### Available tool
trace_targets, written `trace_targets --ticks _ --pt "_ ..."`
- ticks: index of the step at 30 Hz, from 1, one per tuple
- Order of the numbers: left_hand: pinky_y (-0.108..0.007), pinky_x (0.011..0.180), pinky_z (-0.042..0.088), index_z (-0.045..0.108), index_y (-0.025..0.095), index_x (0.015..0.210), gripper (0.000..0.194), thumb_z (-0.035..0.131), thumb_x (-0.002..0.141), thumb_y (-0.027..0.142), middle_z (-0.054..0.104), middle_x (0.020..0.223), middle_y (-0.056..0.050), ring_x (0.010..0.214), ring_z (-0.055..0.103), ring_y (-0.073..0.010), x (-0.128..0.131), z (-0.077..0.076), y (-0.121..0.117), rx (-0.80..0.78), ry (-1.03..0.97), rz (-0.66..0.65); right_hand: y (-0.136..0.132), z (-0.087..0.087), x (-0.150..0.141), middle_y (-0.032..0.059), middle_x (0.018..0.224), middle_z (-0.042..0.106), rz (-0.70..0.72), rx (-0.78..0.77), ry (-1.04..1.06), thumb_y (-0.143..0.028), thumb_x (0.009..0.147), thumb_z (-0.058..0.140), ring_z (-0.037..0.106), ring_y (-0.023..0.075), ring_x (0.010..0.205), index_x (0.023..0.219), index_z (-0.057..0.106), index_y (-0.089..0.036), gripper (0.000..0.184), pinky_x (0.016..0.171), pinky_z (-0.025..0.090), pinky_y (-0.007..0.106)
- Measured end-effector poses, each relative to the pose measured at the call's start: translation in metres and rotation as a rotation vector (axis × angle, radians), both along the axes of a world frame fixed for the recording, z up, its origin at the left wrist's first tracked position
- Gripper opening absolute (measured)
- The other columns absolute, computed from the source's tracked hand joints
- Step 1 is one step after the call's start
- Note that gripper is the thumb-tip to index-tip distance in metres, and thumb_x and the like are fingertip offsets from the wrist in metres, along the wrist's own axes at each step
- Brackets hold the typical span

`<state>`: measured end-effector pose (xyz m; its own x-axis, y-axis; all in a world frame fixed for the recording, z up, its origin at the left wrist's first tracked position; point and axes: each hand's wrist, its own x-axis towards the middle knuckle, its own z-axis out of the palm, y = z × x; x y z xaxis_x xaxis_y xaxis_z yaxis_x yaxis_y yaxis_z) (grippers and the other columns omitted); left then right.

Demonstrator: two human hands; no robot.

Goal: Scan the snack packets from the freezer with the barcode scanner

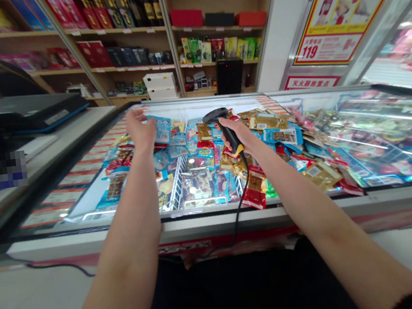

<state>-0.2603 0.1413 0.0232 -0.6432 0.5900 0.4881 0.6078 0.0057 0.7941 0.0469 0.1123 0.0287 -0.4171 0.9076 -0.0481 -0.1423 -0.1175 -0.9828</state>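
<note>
My right hand (239, 133) is wrapped round the handle of a black and yellow barcode scanner (231, 136), its head pointing left. A black cord hangs from the handle down over the front edge. To the left, my left hand (142, 130) is raised above the glass with its fingers bent. A blue snack packet (162, 129) is at its thumb, apparently pinched there; the fingers behind are partly hidden. Below and between the hands lie several loose packets, among them a gold packet (204, 132) and a red packet (255, 193).
The packets lie on the glass top of a chest freezer (214, 218), with a white wire basket (179, 183) inside. At left is a counter with a black device (28, 113), and a person's arm is beyond. Stocked shelves (119, 32) stand behind; a poster (346, 12) hangs at right.
</note>
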Motion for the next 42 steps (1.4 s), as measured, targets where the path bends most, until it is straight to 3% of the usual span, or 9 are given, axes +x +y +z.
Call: trace_targets --ticks 5,9,12,14,17,20,29,36,42 --pt "-0.051 0.115 0.041 0.063 0.013 0.13 0.045 0.069 0.085 0.015 0.06 0.145 -0.02 0.135 0.055 -0.0357 -0.006 0.021 -0.037 -0.332 0.218 0.236 0.0 0.0 0.0 -0.0002 0.055 0.063 0.001 0.011 -0.004 -0.054 0.1 0.068 0.055 0.0122 0.037 0.087 0.057 -0.02 0.038 0.03 0.04 0.019" --pt "-0.06 0.118 0.035 0.065 0.013 0.131 0.061 0.082 0.08 0.043 0.053 0.154 -0.026 0.144 0.045 -0.0441 0.006 0.019 -0.042 -0.531 0.325 0.159 0.0 0.0 -0.001 -0.0007 0.055 0.062 -0.011 0.012 0.002 -0.052 0.101 0.067 0.054 0.0115 0.037 0.088 0.057 -0.02 0.036 0.03 0.04 0.019" --pt "-0.062 0.118 0.034 0.069 0.012 0.127 0.062 0.083 0.077 0.046 0.054 0.153 -0.028 0.145 0.044 -0.0474 0.008 0.013 -0.036 -0.642 0.352 0.116 0.001 0.0 -0.001 -0.0009 0.054 0.062 -0.005 0.011 0.009 -0.05 0.102 0.065 0.054 0.0115 0.037 0.088 0.057 -0.02 0.034 0.031 0.041 0.019" --pt "-0.063 0.118 0.035 0.071 0.012 0.125 0.057 0.081 0.079 0.045 0.057 0.15 -0.027 0.143 0.046 -0.0482 0.008 0.01 -0.033 -0.622 0.343 0.122 0.001 -0.001 -0.001 -0.0005 0.054 0.062 0.006 0.014 0.011 -0.048 0.103 0.064 0.055 0.0116 0.037 0.087 0.057 -0.02 0.034 0.031 0.041 0.019" --pt "-0.062 0.117 0.036 0.072 0.016 0.124 0.046 0.073 0.084 0.037 0.062 0.143 -0.024 0.138 0.052 -0.0455 0.015 0.007 -0.028 -0.445 0.357 0.108 0.002 -0.002 -0.001 -0.0001 0.054 0.062 0.002 0.017 0.014 -0.048 0.103 0.064 0.054 0.0116 0.037 0.086 0.057 -0.02 0.034 0.03 0.04 0.019" --pt "-0.059 0.115 0.04 0.072 0.019 0.123 0.037 0.065 0.088 0.03 0.066 0.135 -0.02 0.131 0.057 -0.041 0.036 0.003 -0.024 -0.319 0.418 0.008 0.004 -0.002 -0.001 -0.0005 0.054 0.062 -0.018 0.011 0.021 -0.049 0.102 0.065 0.054 0.0113 0.037 0.086 0.057 -0.02 0.034 0.032 0.042 0.019" --pt "-0.039 0.101 0.052 0.075 0.023 0.121 0.033 0.057 0.097 0.038 0.076 0.124 -0.011 0.117 0.069 -0.03 0.11 -0.025 -0.02 -0.458 0.56 -0.334 0.009 -0.002 -0.002 -0.0008 0.054 0.062 -0.079 -0.012 0.026 -0.051 0.101 0.068 0.055 0.0118 0.036 0.084 0.056 -0.021 0.036 0.032 0.043 0.02" --pt "-0.042 0.103 0.052 0.071 0.021 0.133 0.052 0.069 0.09 0.049 0.077 0.125 -0.015 0.123 0.068 -0.0346 0.117 -0.046 -0.006 -0.43 0.499 -0.363 0.004 0.001 -0.004 -0.0012 0.052 0.061 -0.108 -0.019 0.031 -0.047 0.103 0.064 0.053 0.011 0.036 0.083 0.056 -0.021 0.034 0.031 0.041 0.019" --pt "-0.04 0.099 0.053 0.079 0.023 0.11 0.033 0.081 0.079 0.037 0.08 0.108 -0.012 0.111 0.073 -0.0341 0.12 -0.053 0.006 -0.329 0.246 -0.42 0.004 -0.001 -0.003 -0.001 0.053 0.061 -0.087 -0.009 0.057 -0.047 0.102 0.066 0.053 0.0112 0.037 0.081 0.056 -0.021 0.035 0.032 0.043 0.02"
